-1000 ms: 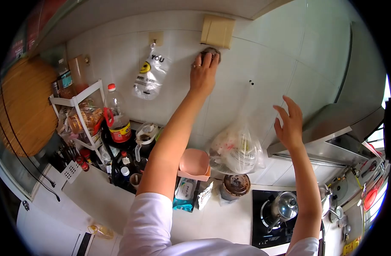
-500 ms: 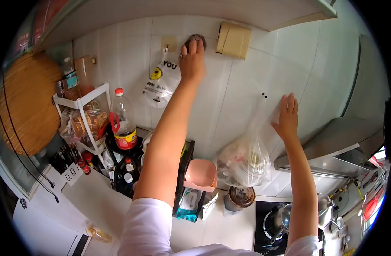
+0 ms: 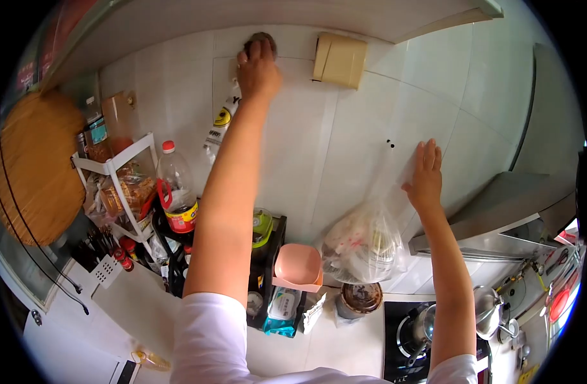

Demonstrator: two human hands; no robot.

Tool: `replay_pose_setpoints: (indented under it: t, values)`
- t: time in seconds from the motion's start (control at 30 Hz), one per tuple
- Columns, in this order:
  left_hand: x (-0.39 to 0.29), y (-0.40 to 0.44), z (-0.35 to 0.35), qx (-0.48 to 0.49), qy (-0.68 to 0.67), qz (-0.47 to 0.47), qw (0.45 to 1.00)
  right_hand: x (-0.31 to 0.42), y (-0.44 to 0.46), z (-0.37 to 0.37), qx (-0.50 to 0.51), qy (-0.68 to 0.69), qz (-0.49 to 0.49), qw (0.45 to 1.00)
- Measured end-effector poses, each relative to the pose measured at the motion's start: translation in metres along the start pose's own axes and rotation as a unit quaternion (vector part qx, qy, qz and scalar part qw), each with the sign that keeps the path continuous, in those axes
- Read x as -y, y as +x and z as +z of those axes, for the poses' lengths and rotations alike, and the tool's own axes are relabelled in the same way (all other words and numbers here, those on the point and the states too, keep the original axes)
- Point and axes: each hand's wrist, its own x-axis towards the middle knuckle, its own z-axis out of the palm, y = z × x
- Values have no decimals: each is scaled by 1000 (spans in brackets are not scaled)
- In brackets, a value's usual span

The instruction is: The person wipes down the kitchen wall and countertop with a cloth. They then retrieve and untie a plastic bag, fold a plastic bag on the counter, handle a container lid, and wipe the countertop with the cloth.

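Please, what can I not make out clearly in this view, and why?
Head view, all items:
Dark pad: mostly covered by the left hand.
Printed bag: right part, behind the left forearm.
Silver pot: right part, behind the right forearm.
Hanging bag: contents, blurred by cloudy plastic.

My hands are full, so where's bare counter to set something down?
Bare worktop shows in front of the lidded jar, between the wipes pack and the hob. Another bare stretch lies between the utensil caddy and the left sleeve. It is crowded around the black rack, pink bin and foil packet.
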Motion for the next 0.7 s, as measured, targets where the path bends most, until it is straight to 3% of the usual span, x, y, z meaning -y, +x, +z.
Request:
replay_pose_setpoints:
  t: [0.2, 0.37, 0.47, 0.57, 0.63, 0.7]
  values:
    - [10, 28, -20, 74, 8, -63, 995, -3, -1, 1, -31, 21, -26, 999]
    - [-5, -21, -10, 50, 63, 10, 997, 2, -2, -2, -24, 21, -21, 999]
    - [-2, -28, -10, 82, 11, 19, 996, 1, -2, -1, -18, 5, -17, 1000]
    - [5, -10, -7, 1, 23, 11, 1000, -3, -3, 4, -35, 9, -31, 999]
    - [8, 10, -17, 51, 5, -82, 995, -3, -2, 2, -28, 12, -28, 999]
    - [7, 13, -15, 40, 6, -76, 996, -5, -3, 1, -20, 19, -27, 999]
